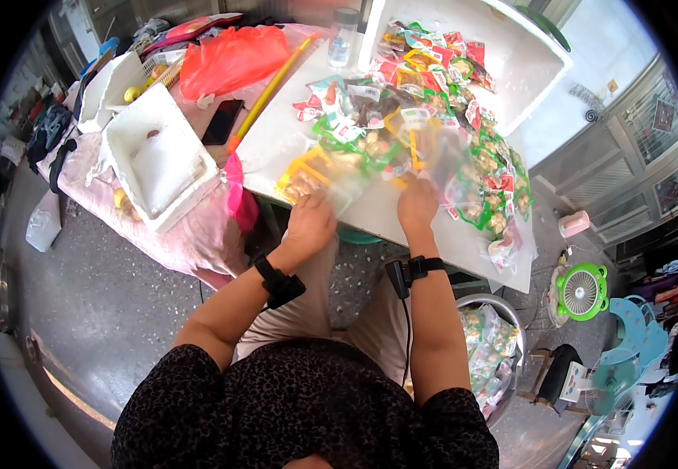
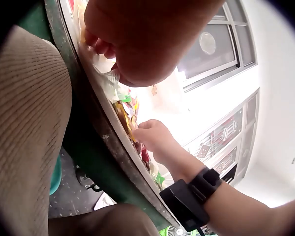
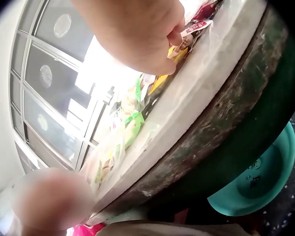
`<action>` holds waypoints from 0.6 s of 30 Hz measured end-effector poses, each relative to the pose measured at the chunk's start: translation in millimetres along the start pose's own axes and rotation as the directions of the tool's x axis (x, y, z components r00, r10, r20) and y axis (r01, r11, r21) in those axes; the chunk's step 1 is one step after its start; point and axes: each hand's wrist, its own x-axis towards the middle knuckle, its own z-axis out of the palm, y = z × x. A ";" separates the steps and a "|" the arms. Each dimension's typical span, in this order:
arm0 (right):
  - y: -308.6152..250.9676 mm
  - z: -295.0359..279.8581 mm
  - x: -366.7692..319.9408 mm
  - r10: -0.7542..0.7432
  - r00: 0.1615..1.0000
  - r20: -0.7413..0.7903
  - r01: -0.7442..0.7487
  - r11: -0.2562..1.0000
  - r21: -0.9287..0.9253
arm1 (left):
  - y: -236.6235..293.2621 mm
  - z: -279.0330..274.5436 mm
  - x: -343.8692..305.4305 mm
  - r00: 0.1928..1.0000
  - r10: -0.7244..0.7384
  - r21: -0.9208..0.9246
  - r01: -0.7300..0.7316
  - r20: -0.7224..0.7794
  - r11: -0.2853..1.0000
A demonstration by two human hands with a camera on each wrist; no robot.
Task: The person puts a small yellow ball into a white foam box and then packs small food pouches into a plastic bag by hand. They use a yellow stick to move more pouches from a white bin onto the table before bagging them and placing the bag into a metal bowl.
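Note:
On the white board (image 1: pixel 265 160) lies a spread of small snack packets (image 1: pixel 370 144) with green, red and yellow edges. My left hand (image 1: pixel 312 224) is at the board's front edge, fingers curled on clear plastic film (image 2: pixel 109 84) beside a yellow-edged packet (image 1: pixel 301 173). Further right, my right hand (image 1: pixel 417 205) reaches over the board, its thumb and fingers pinching a yellow-edged packet (image 3: pixel 160 84). The hand covers part of that packet. Blurred clear plastic shows between the two hands in the head view.
A white foam box (image 1: pixel 527 74) lies tipped at the back, packets spilling from it. Left are another foam box (image 1: pixel 151 156), a phone (image 1: pixel 222 122), a yellow stick (image 1: pixel 272 94) and a red bag (image 1: pixel 233 62). A metal basin (image 1: pixel 520 344) of packets stands low right, near a green fan (image 1: pixel 581 291).

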 end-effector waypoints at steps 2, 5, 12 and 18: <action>3.5 5.3 4.9 -0.020 1.000 -0.004 0.020 0.998 -0.058 | 1.1 -1.0 -1.5 1.000 -0.009 0.018 0.009 0.011 1.000; 1.1 7.2 7.8 -0.043 0.999 0.003 0.043 0.994 -0.097 | 6.0 -5.9 -0.7 0.999 -0.020 0.039 0.019 0.032 0.999; 4.3 -21.4 -2.4 -0.250 0.968 0.006 0.250 0.967 -0.059 | 4.4 -1.0 11.8 0.989 -0.070 0.075 0.060 0.134 0.995; -3.4 -73.5 -29.4 -0.140 0.990 -0.008 0.125 0.851 0.510 | 1.9 1.6 17.5 0.993 -0.078 0.047 0.074 0.093 0.996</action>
